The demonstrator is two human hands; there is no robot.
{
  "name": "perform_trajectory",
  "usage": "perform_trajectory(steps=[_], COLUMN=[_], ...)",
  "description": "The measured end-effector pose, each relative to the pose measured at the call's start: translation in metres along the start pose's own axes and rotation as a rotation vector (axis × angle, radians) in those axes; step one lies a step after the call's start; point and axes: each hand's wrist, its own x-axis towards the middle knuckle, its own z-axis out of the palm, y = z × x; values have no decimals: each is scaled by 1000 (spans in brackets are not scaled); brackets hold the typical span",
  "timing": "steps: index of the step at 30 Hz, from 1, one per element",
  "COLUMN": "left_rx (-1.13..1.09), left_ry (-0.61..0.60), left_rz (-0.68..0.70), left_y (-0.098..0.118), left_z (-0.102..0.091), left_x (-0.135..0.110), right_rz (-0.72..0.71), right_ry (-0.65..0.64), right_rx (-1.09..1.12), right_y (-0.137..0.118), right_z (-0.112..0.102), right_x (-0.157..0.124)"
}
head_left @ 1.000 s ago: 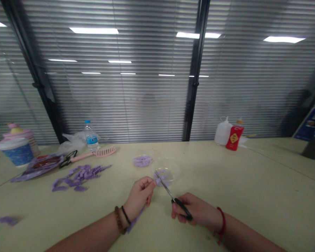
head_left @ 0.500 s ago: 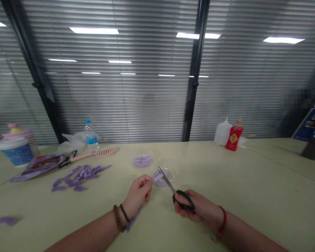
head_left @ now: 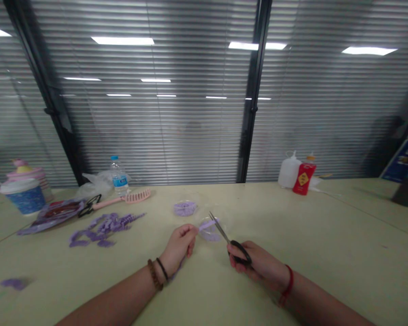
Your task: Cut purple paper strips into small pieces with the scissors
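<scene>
**Lilac strip pinched at the scissor blades**

We find a narrow lilac strip running from the left hand toward 2 o'clock, over a clear round dish holding lilac scraps. Its far end reaches the blades of the black-handled scissors; we cannot tell whether they are cutting it. The left fingers are pinched closed on the strip, with the wrist resting low. The right fingers are curled around the handles, and the blades stand narrowly open, tips toward 11 o'clock. Compared with the earlier frame, the scissors sit slightly further toward 3 o'clock and both hands are slightly nearer 12 o'clock. A pile of cut lilac pieces lies at 9 o'clock.
</scene>
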Motion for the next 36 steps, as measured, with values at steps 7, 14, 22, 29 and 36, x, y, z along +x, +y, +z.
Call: perform_trajectory(steps=[7,14,22,29,36], left_rx=[-41,-58,19,51,31], left_ry=[20,43,-20,-65,-54], left_rz=[-9,1,28,37,20], left_y=[-2,-2,-5,-7,-3], left_z=[3,4,4,4,5], left_x=[-1,0,-2,-2,-4], right_rz=[-10,-6,-22,-15,-36], right_ry=[8,-45,-77,-44,-39], right_rx=[-44,16,-81,-56,5], right_y=[0,-3,-2,5,8], right_z=[1,7,14,14,12], right_x=[0,-3,-2,4,5])
